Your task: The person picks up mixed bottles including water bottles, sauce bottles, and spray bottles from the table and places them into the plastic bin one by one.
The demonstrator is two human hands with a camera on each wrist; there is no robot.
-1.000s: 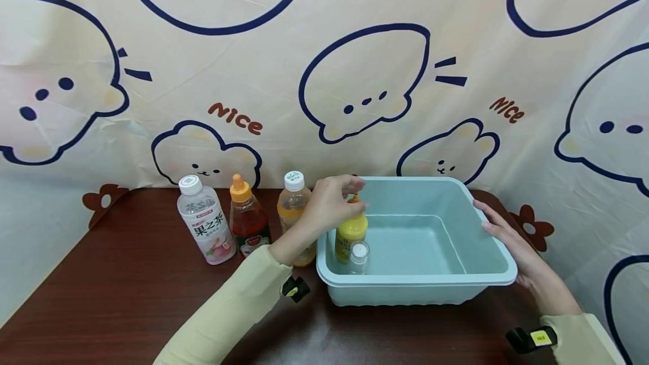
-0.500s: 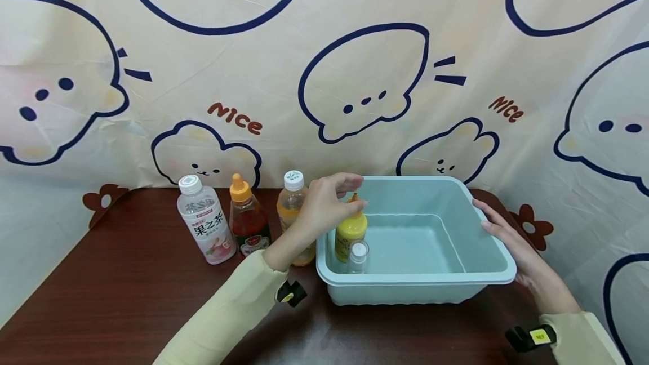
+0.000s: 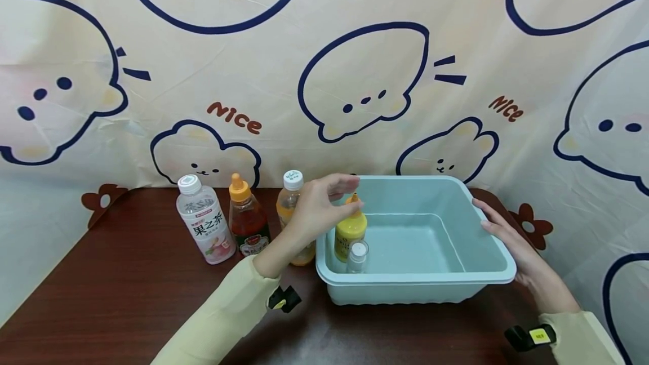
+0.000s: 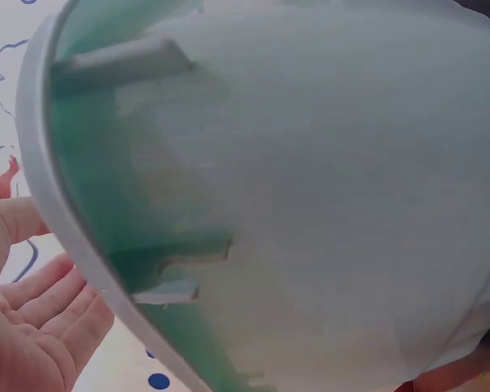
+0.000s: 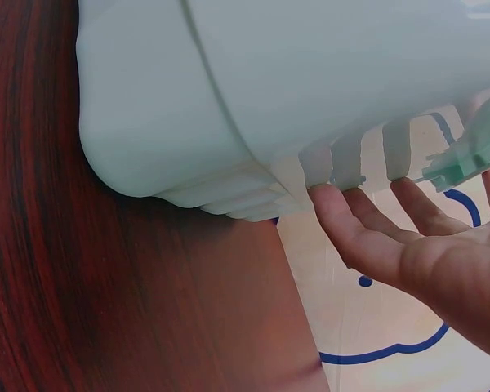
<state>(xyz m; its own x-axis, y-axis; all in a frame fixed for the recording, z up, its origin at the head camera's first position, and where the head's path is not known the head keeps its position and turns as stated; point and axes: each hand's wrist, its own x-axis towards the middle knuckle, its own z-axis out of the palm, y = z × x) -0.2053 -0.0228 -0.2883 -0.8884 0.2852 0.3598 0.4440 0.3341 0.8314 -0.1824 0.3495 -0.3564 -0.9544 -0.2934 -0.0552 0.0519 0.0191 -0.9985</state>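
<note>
A light blue plastic basin (image 3: 421, 279) stands on the table. Inside its left end are a yellow squeeze bottle (image 3: 350, 235) with an orange nozzle and a small clear bottle (image 3: 358, 262) with a white cap. My left hand (image 3: 319, 207) hovers over the left rim beside the nozzle, fingers apart and holding nothing; the left wrist view has its palm (image 4: 33, 343) spread beyond the basin's rim. My right hand (image 3: 514, 246) grips the basin's right side, with fingertips (image 5: 322, 196) on the outer wall below the rim.
Left of the basin stand a drink bottle (image 3: 288, 210) with a white cap, partly behind my left hand, a red sauce bottle (image 3: 248, 221) with an orange nozzle, and a clear fruit tea bottle (image 3: 207, 223). A printed curtain (image 3: 274, 72) hangs behind the dark wooden table (image 3: 127, 297).
My left hand has drifted slightly left, away from the yellow squeeze bottle's nozzle. The bottles, the basin and my right hand have stayed where they were.
</note>
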